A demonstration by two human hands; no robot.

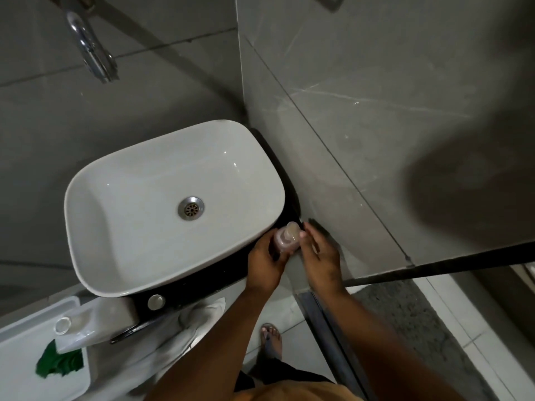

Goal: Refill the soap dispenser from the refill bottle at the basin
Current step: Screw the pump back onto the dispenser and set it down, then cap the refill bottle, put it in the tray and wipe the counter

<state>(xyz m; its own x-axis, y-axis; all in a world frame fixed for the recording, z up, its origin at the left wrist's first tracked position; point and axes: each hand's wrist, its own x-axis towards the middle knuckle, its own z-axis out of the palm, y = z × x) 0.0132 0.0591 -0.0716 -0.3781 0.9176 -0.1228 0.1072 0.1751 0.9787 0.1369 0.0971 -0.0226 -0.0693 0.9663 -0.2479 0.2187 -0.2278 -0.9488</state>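
The soap dispenser (286, 238) stood on the dark counter (202, 287), at its right end, squeezed between the white basin (144, 198) and the grey wall (362, 140). It was a small, clear, pinkish bottle with a pump on top. Both hands were on it. The left hand (265, 260) was wrapped around its left side, most likely to keep it from tipping or spinning. The right hand (320, 256) had its fingers half curled, with the fingertips (302, 234) touching the right side near the top, maybe ready to twist the pump off. I could not tell if the pump was loose yet.

No refill bottle could be seen for sure. On the left, below the basin, a white tray (17, 366) held a clear bottle (78, 322) lying down and something green (58, 361). A tap (92, 53) stuck out from the wall above the basin. It looked like the job was only starting.
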